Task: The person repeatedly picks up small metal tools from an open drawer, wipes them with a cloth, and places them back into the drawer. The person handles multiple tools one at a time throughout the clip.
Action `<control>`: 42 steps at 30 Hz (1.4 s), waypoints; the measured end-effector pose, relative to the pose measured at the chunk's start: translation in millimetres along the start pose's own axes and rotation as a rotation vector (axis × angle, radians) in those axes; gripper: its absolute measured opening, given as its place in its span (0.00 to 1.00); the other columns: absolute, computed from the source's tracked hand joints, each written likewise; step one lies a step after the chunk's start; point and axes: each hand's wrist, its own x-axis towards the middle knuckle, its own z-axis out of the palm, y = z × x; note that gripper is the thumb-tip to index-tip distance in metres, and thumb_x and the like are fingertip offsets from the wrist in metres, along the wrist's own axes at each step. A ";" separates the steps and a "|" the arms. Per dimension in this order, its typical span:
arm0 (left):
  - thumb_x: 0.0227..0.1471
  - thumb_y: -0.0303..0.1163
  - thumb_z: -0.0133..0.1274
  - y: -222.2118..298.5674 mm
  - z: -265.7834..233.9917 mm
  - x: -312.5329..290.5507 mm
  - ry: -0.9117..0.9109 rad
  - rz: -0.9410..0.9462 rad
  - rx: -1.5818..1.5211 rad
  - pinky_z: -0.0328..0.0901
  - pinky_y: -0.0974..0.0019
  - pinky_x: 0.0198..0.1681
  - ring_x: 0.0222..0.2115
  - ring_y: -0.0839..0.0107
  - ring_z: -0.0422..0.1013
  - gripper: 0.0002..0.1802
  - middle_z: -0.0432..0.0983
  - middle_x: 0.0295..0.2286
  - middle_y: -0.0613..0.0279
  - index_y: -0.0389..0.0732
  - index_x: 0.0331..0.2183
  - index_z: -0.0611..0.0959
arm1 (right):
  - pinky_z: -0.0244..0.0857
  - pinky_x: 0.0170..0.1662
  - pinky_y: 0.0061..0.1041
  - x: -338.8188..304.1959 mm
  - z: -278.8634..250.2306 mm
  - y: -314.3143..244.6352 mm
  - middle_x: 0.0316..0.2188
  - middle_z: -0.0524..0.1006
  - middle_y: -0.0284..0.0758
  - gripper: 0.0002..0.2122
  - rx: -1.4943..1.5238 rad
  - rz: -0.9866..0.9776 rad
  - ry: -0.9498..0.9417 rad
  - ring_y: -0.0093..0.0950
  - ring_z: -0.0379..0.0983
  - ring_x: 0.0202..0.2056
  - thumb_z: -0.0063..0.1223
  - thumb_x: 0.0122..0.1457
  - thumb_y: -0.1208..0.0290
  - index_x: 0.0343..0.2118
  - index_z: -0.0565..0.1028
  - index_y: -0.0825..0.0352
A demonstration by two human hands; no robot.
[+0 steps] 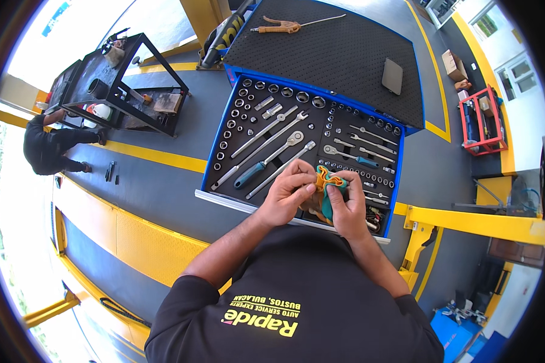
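In front of my chest, both hands grip a bunched teal and orange cloth (329,179), its folded edge turned upward. My left hand (286,195) pinches its left side between thumb and fingers. On the other side, my right hand (349,209) is closed round the fabric, thumb pressed on it. Below the hands lies a pulled-out tool drawer (221,198) with black foam. Chrome sockets, extension bars and a wrench (300,117) are set in it. A large ratchet (293,139) with a blue grip lies left of my hands, and a smaller ratchet (363,161) lies beyond them.
The cabinet's black top (339,54) carries an orange air blow gun (281,25) and a flat grey rectangular thing (392,76). A black work cart (133,100) and a crouching person (51,145) are at left. At right stand a yellow lift arm (478,225) and a red trolley (483,124).
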 end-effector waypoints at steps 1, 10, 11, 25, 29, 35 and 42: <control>0.62 0.28 0.53 0.1 2.8 2.0 0.028 0.020 0.009 0.65 0.69 0.43 0.40 0.73 0.67 0.10 0.67 0.41 0.60 0.31 0.41 0.82 | 0.67 0.44 0.21 -0.3 -0.5 -1.3 0.38 0.76 0.32 0.07 -0.118 -0.084 -0.004 0.20 0.71 0.39 0.53 0.66 0.74 0.45 0.72 0.68; 0.57 0.27 0.59 18.8 32.4 6.1 0.033 0.183 0.464 0.65 0.64 0.40 0.35 0.65 0.69 0.07 0.70 0.34 0.56 0.32 0.36 0.81 | 0.63 0.40 0.15 11.2 -20.9 -10.9 0.31 0.71 0.26 0.05 0.162 0.106 -0.110 0.13 0.66 0.34 0.48 0.70 0.72 0.43 0.72 0.66; 0.57 0.27 0.59 18.4 32.9 7.5 0.098 0.169 0.448 0.65 0.64 0.39 0.35 0.65 0.69 0.07 0.70 0.34 0.56 0.32 0.36 0.81 | 0.62 0.41 0.15 11.2 -21.6 -10.0 0.31 0.70 0.25 0.05 0.182 0.100 -0.120 0.14 0.65 0.34 0.48 0.70 0.72 0.44 0.72 0.66; 0.57 0.24 0.57 18.2 -9.3 31.6 0.558 -0.086 0.089 0.64 0.74 0.36 0.30 0.82 0.64 0.10 0.69 0.33 0.68 0.39 0.41 0.76 | 0.68 0.56 0.24 28.1 -12.6 14.3 0.51 0.75 0.33 0.18 0.764 0.433 0.009 0.22 0.74 0.51 0.40 0.73 0.66 0.61 0.65 0.67; 0.50 0.17 0.60 33.0 -7.6 33.9 0.404 0.317 0.583 0.65 0.70 0.40 0.35 0.73 0.69 0.16 0.73 0.34 0.60 0.36 0.42 0.78 | 0.68 0.55 0.23 30.5 -14.3 16.2 0.51 0.75 0.33 0.17 0.721 0.446 0.007 0.21 0.73 0.50 0.41 0.73 0.67 0.60 0.66 0.67; 0.45 0.21 0.66 21.0 11.1 39.4 0.022 0.094 0.731 0.71 0.67 0.34 0.30 0.68 0.76 0.19 0.77 0.35 0.58 0.39 0.42 0.84 | 0.66 0.46 0.19 26.5 -7.3 30.1 0.42 0.75 0.30 0.11 0.351 0.260 -0.027 0.15 0.69 0.42 0.43 0.73 0.66 0.51 0.70 0.66; 0.52 0.23 0.65 -28.8 15.8 27.9 0.123 -0.320 0.286 0.71 0.73 0.37 0.31 0.81 0.75 0.13 0.80 0.32 0.66 0.35 0.40 0.81 | 0.64 0.39 0.19 18.3 -32.2 61.2 0.31 0.73 0.25 0.08 0.194 0.186 0.060 0.13 0.66 0.34 0.44 0.72 0.67 0.43 0.72 0.65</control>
